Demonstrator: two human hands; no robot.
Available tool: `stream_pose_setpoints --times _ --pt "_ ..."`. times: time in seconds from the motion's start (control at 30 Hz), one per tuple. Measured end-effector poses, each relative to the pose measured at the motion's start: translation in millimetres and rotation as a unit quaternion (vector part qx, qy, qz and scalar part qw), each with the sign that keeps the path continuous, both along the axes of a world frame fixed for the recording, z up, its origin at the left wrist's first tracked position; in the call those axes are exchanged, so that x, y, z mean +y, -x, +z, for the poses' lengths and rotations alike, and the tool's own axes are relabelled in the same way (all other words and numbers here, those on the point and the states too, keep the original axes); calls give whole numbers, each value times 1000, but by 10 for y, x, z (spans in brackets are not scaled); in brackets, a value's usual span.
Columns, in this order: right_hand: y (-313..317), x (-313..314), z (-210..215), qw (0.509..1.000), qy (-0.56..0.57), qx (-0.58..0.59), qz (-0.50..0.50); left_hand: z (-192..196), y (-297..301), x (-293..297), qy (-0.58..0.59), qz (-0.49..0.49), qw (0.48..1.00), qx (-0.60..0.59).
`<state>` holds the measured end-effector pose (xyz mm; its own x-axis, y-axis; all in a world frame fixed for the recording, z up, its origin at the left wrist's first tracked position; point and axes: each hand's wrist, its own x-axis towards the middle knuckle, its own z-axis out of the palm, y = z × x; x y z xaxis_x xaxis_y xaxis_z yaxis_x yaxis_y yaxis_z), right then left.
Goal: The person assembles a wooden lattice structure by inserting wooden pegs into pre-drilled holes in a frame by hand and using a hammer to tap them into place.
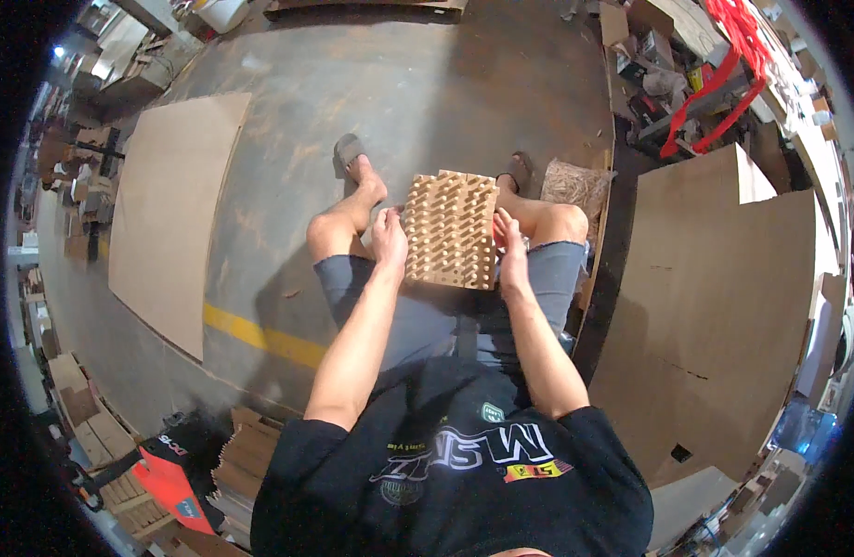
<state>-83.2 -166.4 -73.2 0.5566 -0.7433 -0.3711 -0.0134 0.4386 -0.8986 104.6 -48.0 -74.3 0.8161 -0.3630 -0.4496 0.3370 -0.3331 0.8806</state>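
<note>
On the left, a flat board (171, 209) lies on the floor. Our left hand (388, 239) is at the left edge of the tan pegged block (450, 232), which sits between our hands above our lap. Our right hand (511, 249) is at its right edge. We cannot tell whether either set of fingers is clamped. We judge the block stiff, moderately heavy, barely slippery, its pegs vulnerable; the plain side edges suit gripping.

There are two grips (390, 239), one pegged board (453, 281) with pegs too many to count, two sandals (350, 146), one bag (577, 186) and two large panels (171, 213).
</note>
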Motion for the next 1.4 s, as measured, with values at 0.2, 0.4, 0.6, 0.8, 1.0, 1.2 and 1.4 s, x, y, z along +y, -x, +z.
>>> stream_pose_setpoints --times 0.2,0.4,0.6,0.8,1.0,1.2,1.4 --pt "-100 95 147 998 -36 -50 -9 -301 72 -15 -5 14 996 -90" --pt "104 112 -163 999 -6 -35 -12 -540 160 2 -27 -2 997 -75" --pt "-34 84 -122 996 -62 -53 -30 -539 20 23 -25 -39 998 -51" --pt "205 197 281 970 166 24 -173 -238 121 366 113 -3 987 117" --pt "533 747 805 966 210 112 103 548 558 1043 206 -146 947 196" --pt "408 1142 885 954 138 131 234 783 1019 1078 129 -259 938 189" --pt "467 1033 830 956 77 119 258 638 1077 1072 127 -288 937 149"
